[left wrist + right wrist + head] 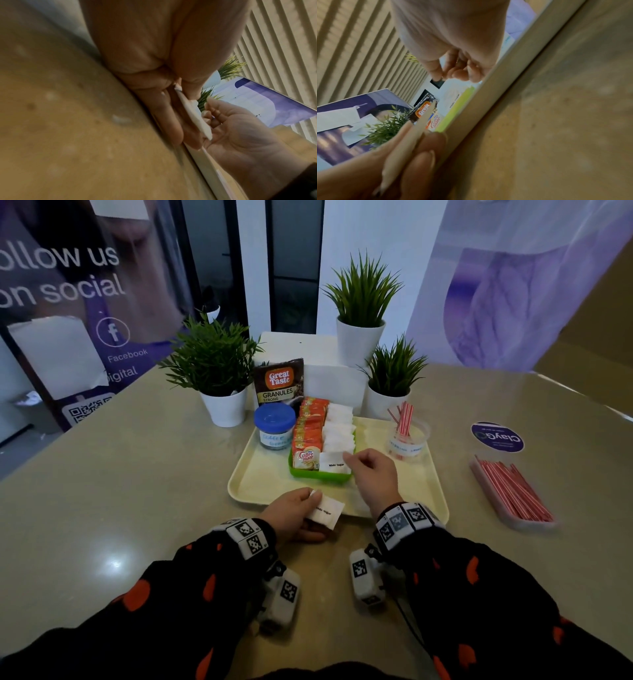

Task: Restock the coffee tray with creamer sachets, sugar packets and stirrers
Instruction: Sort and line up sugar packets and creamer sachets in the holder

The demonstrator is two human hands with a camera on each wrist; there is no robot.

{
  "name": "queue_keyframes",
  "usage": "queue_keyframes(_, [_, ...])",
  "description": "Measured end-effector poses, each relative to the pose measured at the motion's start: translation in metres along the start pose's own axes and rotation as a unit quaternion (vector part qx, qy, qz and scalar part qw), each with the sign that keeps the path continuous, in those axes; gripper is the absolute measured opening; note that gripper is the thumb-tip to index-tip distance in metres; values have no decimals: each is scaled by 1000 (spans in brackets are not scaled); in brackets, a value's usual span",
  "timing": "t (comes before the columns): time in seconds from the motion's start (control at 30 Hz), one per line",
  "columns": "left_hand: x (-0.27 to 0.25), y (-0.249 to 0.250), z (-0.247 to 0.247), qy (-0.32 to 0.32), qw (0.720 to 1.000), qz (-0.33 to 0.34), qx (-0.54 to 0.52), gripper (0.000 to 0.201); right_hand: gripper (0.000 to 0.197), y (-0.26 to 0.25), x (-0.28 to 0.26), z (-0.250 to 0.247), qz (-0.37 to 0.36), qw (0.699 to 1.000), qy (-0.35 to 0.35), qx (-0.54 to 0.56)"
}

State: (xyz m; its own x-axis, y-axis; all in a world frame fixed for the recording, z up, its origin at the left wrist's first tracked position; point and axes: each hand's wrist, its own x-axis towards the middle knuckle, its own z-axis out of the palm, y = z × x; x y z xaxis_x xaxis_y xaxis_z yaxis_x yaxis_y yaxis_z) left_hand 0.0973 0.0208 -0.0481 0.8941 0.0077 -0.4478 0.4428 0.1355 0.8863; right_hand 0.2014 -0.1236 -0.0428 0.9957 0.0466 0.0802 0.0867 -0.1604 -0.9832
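Nearest me, my left hand (pixel 295 515) rests on the beige stone tabletop (pixel 144 491) just short of the tray's near rim, thumb and fingers pinching a small stack of white paper sugar packets (pixel 325 512) printed "White Sugar"; the left wrist view shows the packets (pixel 193 115) edge-on between thumb and fingers. Just beyond, my right hand (pixel 371 474) reaches over the pale yellow plastic tray (pixel 260 477), fingers curled, their tips at the top edge of the front white sugar packet (pixel 334 462) standing in the green plastic organiser bin (pixel 320 477). From the right wrist view the fingertips (pixel 460 74) are bunched together above that packet, but I cannot tell whether they grip it. Left in the bin stands a row of orange Coffee-mate creamer sachets (pixel 308 436), with more white packets filed to the right. Further right on the tray, a clear plastic cup (pixel 407 440) holds a few red-and-white striped stirrers (pixel 402 417). Off the tray at right, a clear tub of the same stirrers (pixel 513 491) lies on the table. Far left on the tray sits a blue-lidded jar (pixel 274 426), a Great Taste coffee pouch (pixel 279 381) behind it.
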Motion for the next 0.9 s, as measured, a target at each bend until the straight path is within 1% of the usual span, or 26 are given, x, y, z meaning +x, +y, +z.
queue_keyframes(0.07, [-2, 1, 2, 2, 1000, 2, -20, 26, 33, -5, -13, -3, 19, 995, -101, 17])
queue_keyframes(0.17, [-5, 2, 4, 8, 1000, 7, -21, 28, 32, -10, -26, -11, 38, 974, -223, -19])
queue_keyframes(0.23, [-6, 3, 5, 16, 1000, 7, -17, 25, 34, -11, -28, -15, 41, 965, -254, -42])
queue_keyframes(0.3, [-7, 4, 6, 20, 1000, 5, -23, 24, 37, -8, -26, -18, 36, 966, -248, -65])
queue_keyframes(0.37, [-7, 4, 6, 23, 999, 6, -32, 25, 37, -6, -22, -19, 44, 955, -271, -117])
queue_keyframes(0.43, [-8, 4, 7, 24, 999, 10, -34, 27, 28, -6, -20, -20, 54, 934, -316, -156])
queue_keyframes(0.47, [-9, 3, 7, 25, 999, 12, -35, 30, 23, -8, -19, -21, 53, 931, -324, -159])
queue_keyframes(0.5, [-10, 3, 7, 26, 999, 14, -36, 33, 19, -11, -16, -22, 47, 935, -318, -150])
queue_keyframes(0.53, [-10, 3, 7, 28, 999, 13, -40, 37, 18, -16, -13, -22, 37, 945, -294, -138])
queue_keyframes(0.6, [-10, 3, 6, 36, 998, 4, -56, 40, 17, -22, -1, -21, 11, 974, -200, -107])
queue_keyframes(0.63, [-10, 2, 5, 38, 998, -3, -56, 38, 16, -24, 7, -19, -1, 984, -154, -91])
queue_keyframes(0.67, [-9, 2, 4, 38, 998, -7, -48, 34, 16, -25, 16, -18, -15, 988, -124, -87])
queue_keyframes(0.7, [-7, 1, 4, 38, 998, -9, -39, 29, 18, -25, 24, -16, -33, 988, -113, -102])
queue_keyframes(0.77, [-6, -1, 4, 40, 999, -8, -32, 21, 13, -24, 34, -12, -60, 973, -132, -180])
queue_keyframes(0.83, [-5, -2, 4, 43, 998, -6, -35, 17, 6, -22, 39, -10, -82, 956, -147, -242])
queue_keyframes(0.9, [-6, -1, 5, 42, 998, -4, -43, 14, 7, -20, 42, -7, -95, 946, -142, -274])
